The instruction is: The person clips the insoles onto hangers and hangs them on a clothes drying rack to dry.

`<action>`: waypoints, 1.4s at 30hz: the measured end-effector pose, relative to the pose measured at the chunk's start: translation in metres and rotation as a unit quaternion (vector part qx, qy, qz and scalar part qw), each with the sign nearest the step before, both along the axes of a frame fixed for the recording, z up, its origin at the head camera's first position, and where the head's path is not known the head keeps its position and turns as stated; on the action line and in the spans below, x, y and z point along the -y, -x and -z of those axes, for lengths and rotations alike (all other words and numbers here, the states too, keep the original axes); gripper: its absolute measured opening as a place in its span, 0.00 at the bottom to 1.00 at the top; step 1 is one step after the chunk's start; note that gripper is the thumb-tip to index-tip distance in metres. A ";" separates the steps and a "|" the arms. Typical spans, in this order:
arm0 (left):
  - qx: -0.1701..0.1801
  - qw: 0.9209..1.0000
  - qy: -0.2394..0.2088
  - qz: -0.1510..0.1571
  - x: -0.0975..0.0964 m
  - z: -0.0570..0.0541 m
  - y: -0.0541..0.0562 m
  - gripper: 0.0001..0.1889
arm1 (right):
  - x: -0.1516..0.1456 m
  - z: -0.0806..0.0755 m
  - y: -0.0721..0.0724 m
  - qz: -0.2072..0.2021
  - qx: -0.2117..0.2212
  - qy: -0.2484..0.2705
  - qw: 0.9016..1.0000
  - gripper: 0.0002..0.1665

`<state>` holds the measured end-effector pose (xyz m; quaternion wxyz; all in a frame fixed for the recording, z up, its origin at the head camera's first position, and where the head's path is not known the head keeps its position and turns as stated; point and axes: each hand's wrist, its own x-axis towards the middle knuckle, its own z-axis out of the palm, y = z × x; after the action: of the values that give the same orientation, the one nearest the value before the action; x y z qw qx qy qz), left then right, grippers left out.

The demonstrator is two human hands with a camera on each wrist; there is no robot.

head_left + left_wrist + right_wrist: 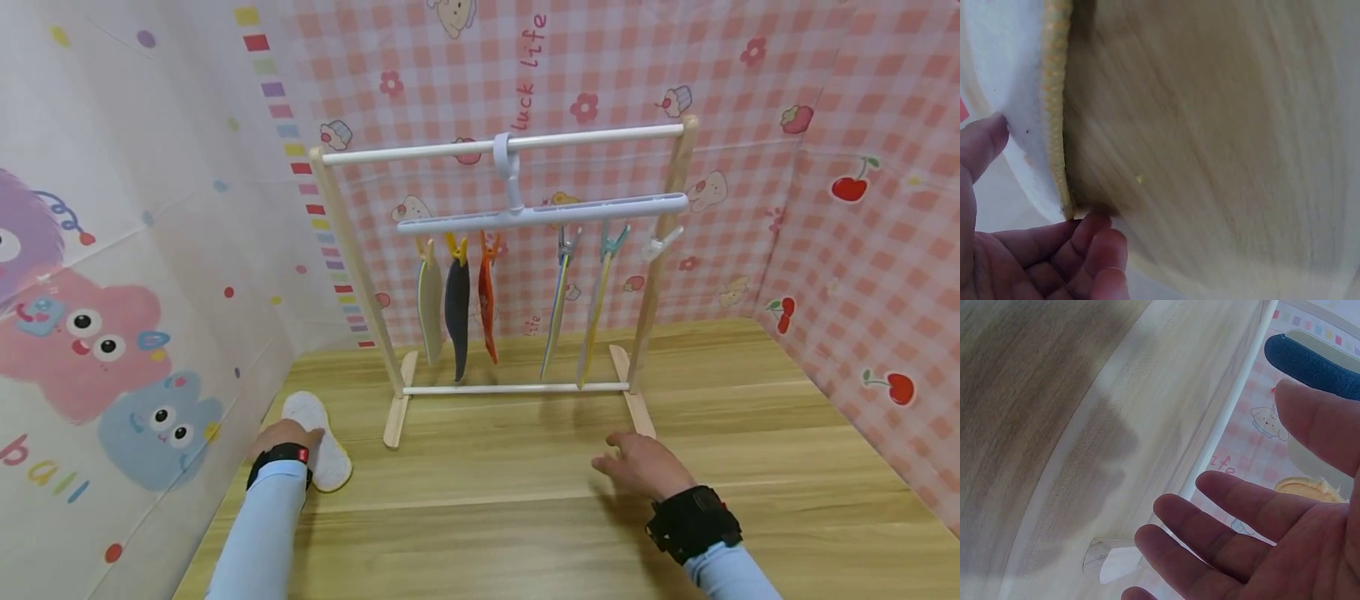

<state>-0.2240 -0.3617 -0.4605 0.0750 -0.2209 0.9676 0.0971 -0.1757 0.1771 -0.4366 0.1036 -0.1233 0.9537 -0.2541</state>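
Note:
At the left side of the table lies a white insole-shaped pad [330,462] with a yellow stitched edge [1055,94]. My left hand [286,437] pinches this pad at its side, the thumb [985,140] on its white face and the fingers curled at its rim. My right hand [647,465] hovers over the table near the rack's right foot, fingers spread and holding nothing. Above, a pale clip hanger [465,221] carries several thin pads seen nearly edge-on, among them a dark grey pad [457,308] and an orange-red pad [487,308].
A wooden rack [351,250] with white rods stands at the back of the table [480,517], the hanger hooked over its top rod [600,138]. On the hanger's right end is a white clip [662,243] with no pad. Printed cloths [847,275] enclose the back and sides.

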 end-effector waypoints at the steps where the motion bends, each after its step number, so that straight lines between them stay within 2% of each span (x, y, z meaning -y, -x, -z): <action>1: -0.003 1.000 -0.004 0.000 0.000 0.001 0.000 0.31 | 0.000 0.000 0.000 0.000 0.000 0.001 1.000 0.31; 11: -0.031 0.999 -0.019 -0.006 -0.006 -0.002 0.006 0.23 | 0.002 0.001 0.000 0.004 0.009 -0.001 1.000 0.32; 17: -0.032 0.999 -0.023 -0.012 -0.010 -0.005 0.009 0.19 | 0.003 0.001 -0.001 0.002 0.012 -0.007 1.000 0.31; 22: -0.036 0.999 -0.023 -0.003 -0.011 -0.006 0.011 0.17 | 0.003 0.002 0.000 0.000 0.015 -0.005 1.000 0.31; 29: -0.051 0.998 -0.034 -0.007 -0.014 -0.001 0.015 0.17 | 0.002 0.002 0.001 -0.011 0.005 -0.007 1.000 0.31; 36: -0.061 0.998 -0.035 0.005 -0.013 -0.001 0.014 0.14 | 0.005 -0.002 0.002 -0.015 0.002 -0.004 1.000 0.30; 42: -0.071 0.996 -0.039 0.020 -0.016 -0.010 0.009 0.15 | 0.008 -0.004 0.000 -0.016 0.010 -0.002 1.000 0.30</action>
<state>-0.2327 -0.3455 -0.4509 0.0165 -0.1906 0.9702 0.1489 -0.1756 0.1696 -0.4331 0.1174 -0.1355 0.9509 -0.2521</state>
